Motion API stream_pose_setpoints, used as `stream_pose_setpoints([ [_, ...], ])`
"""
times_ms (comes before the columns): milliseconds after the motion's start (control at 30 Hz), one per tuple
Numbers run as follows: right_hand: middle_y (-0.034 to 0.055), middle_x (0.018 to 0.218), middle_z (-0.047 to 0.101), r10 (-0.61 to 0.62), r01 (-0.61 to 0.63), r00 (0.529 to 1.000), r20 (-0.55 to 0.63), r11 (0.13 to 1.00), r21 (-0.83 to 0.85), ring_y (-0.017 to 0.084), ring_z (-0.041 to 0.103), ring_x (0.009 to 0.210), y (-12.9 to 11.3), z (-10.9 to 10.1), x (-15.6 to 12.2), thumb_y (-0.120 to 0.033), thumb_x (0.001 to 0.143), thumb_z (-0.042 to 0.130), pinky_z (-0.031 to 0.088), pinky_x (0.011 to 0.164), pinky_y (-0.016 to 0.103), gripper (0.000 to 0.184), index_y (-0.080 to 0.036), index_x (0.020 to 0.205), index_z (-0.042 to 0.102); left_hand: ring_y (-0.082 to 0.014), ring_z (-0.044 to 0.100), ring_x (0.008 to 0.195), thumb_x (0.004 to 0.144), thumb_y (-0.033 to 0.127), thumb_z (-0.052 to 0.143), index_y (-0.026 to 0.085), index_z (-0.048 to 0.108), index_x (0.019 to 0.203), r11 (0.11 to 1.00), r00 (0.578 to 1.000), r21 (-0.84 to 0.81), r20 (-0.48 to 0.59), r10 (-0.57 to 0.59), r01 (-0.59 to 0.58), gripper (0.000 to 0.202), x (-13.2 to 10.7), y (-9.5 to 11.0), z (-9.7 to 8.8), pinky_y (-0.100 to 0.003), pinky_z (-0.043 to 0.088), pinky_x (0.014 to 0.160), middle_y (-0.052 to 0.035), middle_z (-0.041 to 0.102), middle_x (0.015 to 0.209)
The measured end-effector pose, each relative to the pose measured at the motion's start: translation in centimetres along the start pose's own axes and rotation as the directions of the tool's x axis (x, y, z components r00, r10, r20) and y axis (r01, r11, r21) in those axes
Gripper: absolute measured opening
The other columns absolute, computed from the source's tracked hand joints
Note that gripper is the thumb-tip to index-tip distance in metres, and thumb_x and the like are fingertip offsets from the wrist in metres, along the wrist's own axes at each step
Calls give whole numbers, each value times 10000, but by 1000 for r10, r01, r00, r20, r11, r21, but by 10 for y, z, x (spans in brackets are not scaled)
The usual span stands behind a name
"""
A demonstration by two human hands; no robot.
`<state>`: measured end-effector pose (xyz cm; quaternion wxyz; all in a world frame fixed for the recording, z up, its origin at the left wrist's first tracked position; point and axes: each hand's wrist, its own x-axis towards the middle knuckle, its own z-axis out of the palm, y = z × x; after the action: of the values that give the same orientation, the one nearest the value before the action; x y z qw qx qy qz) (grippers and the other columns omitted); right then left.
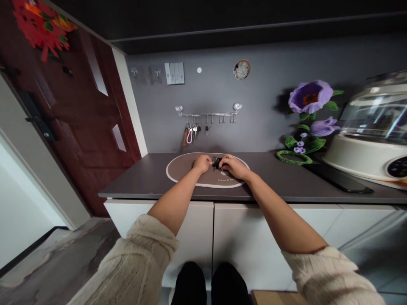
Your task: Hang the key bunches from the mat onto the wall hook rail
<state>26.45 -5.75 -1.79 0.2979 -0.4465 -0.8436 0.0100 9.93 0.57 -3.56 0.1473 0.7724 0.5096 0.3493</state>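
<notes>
Both my hands meet over an oval brown mat (181,169) with a white rim on the dark countertop (146,180). My left hand (202,163) is closed in a pinch on a small dark bunch of keys (216,162). My right hand (233,166) is curled on the same bunch from the right side. The keys sit just above the mat's middle and are partly hidden by my fingers. Both sleeves are cream knit, pushed up the forearms.
A chrome hook rail (208,113) on the grey wall holds more keys (191,132). Purple artificial flowers (310,116) stand at the right beside a white appliance (372,140). A dark red door (73,110) is at the left. White cabinets (219,237) lie below.
</notes>
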Motion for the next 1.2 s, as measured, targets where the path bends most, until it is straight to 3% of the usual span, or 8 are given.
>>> stream_pose_setpoints([
  [333,36,850,512,-5,5,1000,12,1000,21,118,486,796,-1,-1,1,-67,703,503,385,756,231,179,-174,780,625,-139,555,668,693,271,563,184,685,746,990,991,104,90,-102,92,159,2,3,-2,-233,389,653,-54,666,743],
  [467,39,845,526,-29,28,1000,3,999,34,123,487,811,3,0,1,-69,705,496,384,770,240,181,-171,779,626,-145,552,665,705,241,544,165,681,721,992,993,74,53,-106,102,158,3,-1,2,-242,382,645,-67,666,734],
  [700,38,836,543,-31,32,999,-5,999,39,128,492,798,4,1,2,-73,697,495,388,770,256,196,-176,794,631,-121,512,632,739,201,508,135,640,769,966,980,-197,-69,-187,170,150,0,-1,-1,-233,376,634,-51,641,747],
  [900,44,838,540,-14,15,1000,-23,999,48,125,497,772,1,-1,0,-76,702,485,398,753,256,196,-172,793,629,-97,459,588,747,180,495,129,598,779,879,974,-460,-112,-198,126,119,-4,4,-9,-223,367,629,-11,575,675],
  [1200,51,871,554,26,-25,999,-25,998,52,125,512,800,-7,-6,-2,-36,702,460,391,758,248,243,-168,821,625,-87,424,568,744,180,507,122,589,733,811,986,-580,-79,-150,76,101,-7,12,-16,-224,350,633,12,526,608],
])
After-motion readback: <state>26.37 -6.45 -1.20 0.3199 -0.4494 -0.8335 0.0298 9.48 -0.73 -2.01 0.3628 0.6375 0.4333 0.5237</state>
